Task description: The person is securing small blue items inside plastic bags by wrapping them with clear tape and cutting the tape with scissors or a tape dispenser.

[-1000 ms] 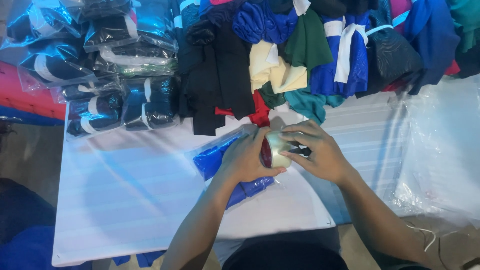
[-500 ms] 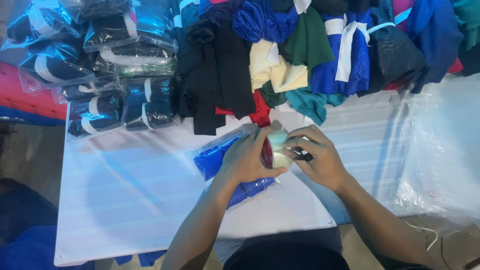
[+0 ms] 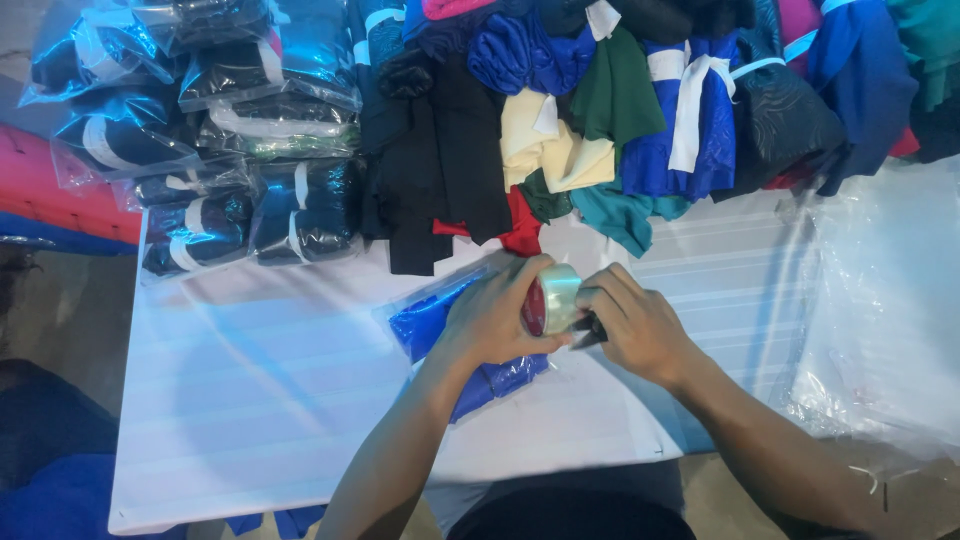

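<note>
**Tape roll held over bagged blue garment**

The roll of clear tape (image 3: 556,297) sits between the two hands, just above the near edge of the bagged blue garment (image 3: 440,325). The fingers of the left hand (image 3: 492,320) are clamped around the roll's left side, with its red core facing them. The fingers of the right hand (image 3: 635,325) are pinched together just right of the roll; whether they grip the loose tape end or a small dark object cannot be told.

For a clean pull, it seems best to keep the roll steady in the left fingers and draw the tape straight, without twisting, low over the bag.

The roll is pale, glossy and translucent. The garment beneath the left fingers is bright blue inside a clear wrinkled bag, lying on the white table (image 3: 270,400). Beyond the fingers lies a heap of loose coloured garments (image 3: 600,110); beyond and to the left, a stack of bagged dark garments (image 3: 240,150). Right of the right fingers lies clear plastic sheeting (image 3: 890,300).
</note>
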